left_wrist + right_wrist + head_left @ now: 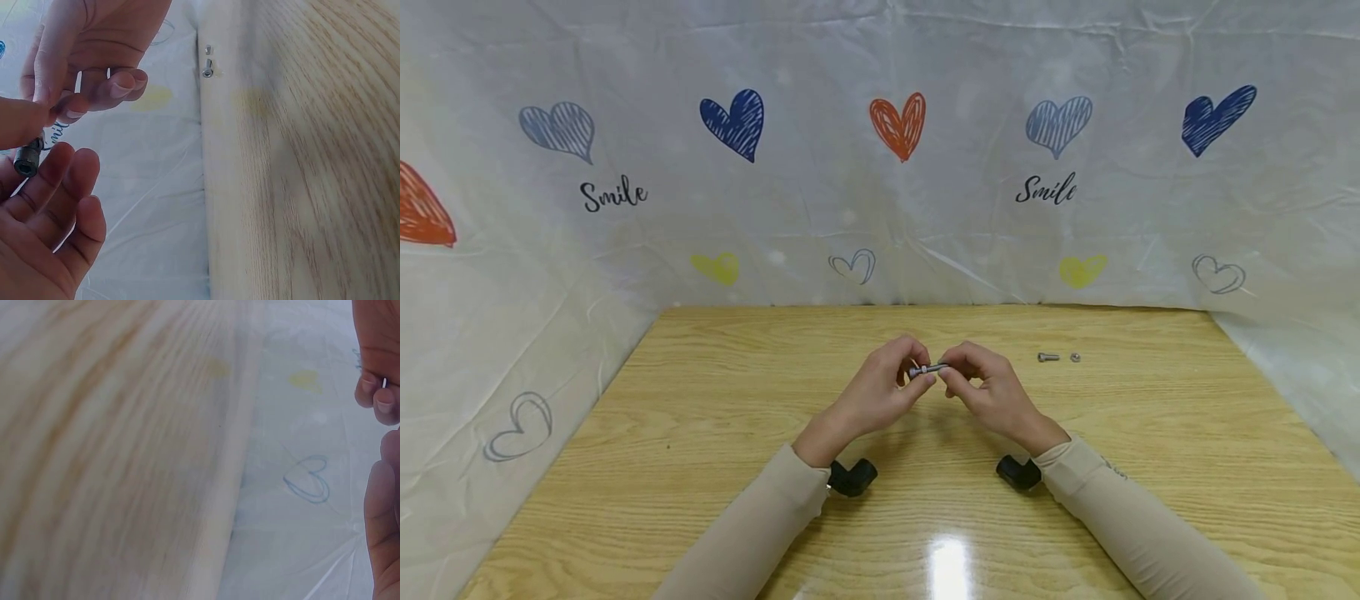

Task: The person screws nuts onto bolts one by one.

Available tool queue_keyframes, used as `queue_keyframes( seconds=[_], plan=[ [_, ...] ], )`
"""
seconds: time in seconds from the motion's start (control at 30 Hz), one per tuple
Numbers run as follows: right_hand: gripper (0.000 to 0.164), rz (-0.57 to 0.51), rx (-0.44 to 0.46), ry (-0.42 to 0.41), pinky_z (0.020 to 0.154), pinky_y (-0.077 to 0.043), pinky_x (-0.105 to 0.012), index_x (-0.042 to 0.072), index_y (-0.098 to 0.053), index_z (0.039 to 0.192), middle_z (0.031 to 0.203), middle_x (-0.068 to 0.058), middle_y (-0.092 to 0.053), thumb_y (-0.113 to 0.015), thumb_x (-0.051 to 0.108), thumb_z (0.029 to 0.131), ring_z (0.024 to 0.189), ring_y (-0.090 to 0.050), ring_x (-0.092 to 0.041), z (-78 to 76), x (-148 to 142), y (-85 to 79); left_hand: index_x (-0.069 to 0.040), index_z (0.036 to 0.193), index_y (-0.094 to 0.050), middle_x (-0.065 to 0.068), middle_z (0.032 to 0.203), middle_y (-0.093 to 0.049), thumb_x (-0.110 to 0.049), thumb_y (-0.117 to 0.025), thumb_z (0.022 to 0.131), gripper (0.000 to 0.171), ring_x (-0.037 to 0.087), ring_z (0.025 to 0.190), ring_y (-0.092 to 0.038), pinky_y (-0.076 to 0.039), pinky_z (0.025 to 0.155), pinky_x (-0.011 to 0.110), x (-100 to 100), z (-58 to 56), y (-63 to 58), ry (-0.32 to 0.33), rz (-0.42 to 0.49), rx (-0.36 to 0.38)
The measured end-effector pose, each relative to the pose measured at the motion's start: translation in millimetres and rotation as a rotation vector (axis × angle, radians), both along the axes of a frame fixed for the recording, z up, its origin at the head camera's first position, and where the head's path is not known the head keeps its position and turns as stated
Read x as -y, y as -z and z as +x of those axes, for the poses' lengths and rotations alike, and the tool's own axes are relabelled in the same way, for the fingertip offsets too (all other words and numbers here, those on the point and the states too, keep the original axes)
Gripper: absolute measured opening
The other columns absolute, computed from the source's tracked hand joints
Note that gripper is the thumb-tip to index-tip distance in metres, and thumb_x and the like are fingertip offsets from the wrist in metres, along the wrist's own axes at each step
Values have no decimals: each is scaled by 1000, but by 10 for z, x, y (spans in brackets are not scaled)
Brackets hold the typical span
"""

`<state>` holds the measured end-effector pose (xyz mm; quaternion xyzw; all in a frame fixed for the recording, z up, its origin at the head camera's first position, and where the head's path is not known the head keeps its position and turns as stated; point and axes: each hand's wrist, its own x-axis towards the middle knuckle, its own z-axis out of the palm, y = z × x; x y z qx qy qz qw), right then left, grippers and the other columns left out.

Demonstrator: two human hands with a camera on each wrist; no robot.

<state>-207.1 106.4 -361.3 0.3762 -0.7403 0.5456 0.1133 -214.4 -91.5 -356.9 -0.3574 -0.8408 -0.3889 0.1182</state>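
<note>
Overall, a heart-printed cloth backdrop (970, 50) hangs behind a wood-grain table (700, 375). Above the tabletop, facing away from me, a person's left hand (880, 387) curls thumb and fingers about the head end of a socket-head bolt (934, 367); the right hand (996, 392) pinches its opposite end. The bolt sits nearly level between both hands. Right of them, a second bolt (1048, 357) lies just beside a loose nut (1076, 357).
</note>
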Motion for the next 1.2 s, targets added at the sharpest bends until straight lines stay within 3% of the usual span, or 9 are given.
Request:
queue_keyframes(
  seconds=[0.27,0.5,0.67,0.83,0.97,1.2],
  plan=[
    [9,5,-7,15,61,-51,-30,-3,-61,98,84,-9,-62,-56,-7,93,64,-61,-27,47,10,-61,-12,94,-58,-3,88,-55,-16,-57,97,5,9,74,-50,-47,64,38,0,3,2,-9,19,14],
    [8,0,-14,8,60,-52,-30,-4,-61,98,83,-9,-61,-56,-7,92,64,-61,-27,40,12,-54,-13,90,-61,-4,85,-54,-18,-50,101,16,9,71,-47,-42,63,27,4,12,-1,-35,-6,13],
    [8,-3,-11,8,61,-52,-30,-5,-61,98,83,-9,-60,-56,-7,92,63,-61,-28,39,13,-53,-14,89,-63,-4,84,-53,-21,-48,102,21,10,71,-45,-42,63,27,5,8,0,-51,-2,29],
    [9,-3,-12,-6,61,-52,-30,-3,-61,99,85,-10,-61,-56,-7,93,65,-61,-28,29,8,-44,-12,99,-62,-3,92,-57,-25,-57,98,14,14,75,-53,-46,65,30,4,8,-14,-39,20,29],
    [8,-6,1,-6,62,-52,-31,-3,-61,98,84,-10,-62,-56,-7,93,65,-61,-27,26,7,-37,-10,97,-55,-2,90,-55,-17,-67,91,15,20,74,-55,-45,63,30,0,4,-14,-16,31,28],
    [7,0,24,8,62,-52,-31,-3,-61,98,84,-8,-62,-56,-6,93,65,-61,-28,33,11,-47,-10,93,-52,-1,87,-53,-6,-64,90,13,20,74,-54,-42,62,27,1,12,-24,-12,14,25]
  ],
)
